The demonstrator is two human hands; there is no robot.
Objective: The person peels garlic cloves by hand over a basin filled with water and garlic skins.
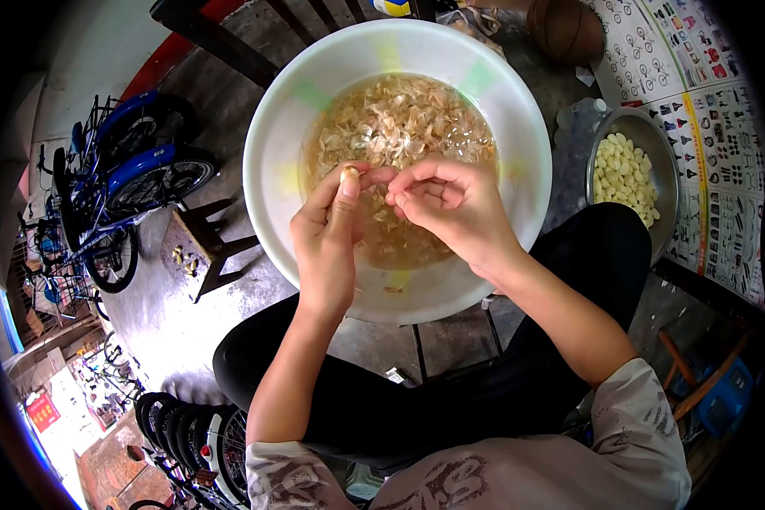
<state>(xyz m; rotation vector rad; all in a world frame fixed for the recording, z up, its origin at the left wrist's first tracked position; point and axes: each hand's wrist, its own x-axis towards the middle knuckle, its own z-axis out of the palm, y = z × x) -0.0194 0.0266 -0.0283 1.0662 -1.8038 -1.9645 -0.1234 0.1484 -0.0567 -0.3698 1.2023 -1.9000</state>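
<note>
My left hand (331, 212) pinches a garlic clove (349, 173) between thumb and forefinger. Close beside it, my right hand (450, 204) has its thumb and fingers pressed together; whatever might be between them is too small to make out. Both hands are above a large white plastic basin (268, 170), which contains brownish water with many papery garlic skins (408, 119) floating in it. To the right, a metal bowl (674, 191) holds a heap of peeled garlic cloves (625, 174).
A small wooden stool (204, 238) stands left of the basin, near blue bicycles (136, 161). Printed sheets (722, 170) cover a surface on the right. A dark wooden chair (221, 42) is behind the basin, and a brown ball (565, 32) sits at back right.
</note>
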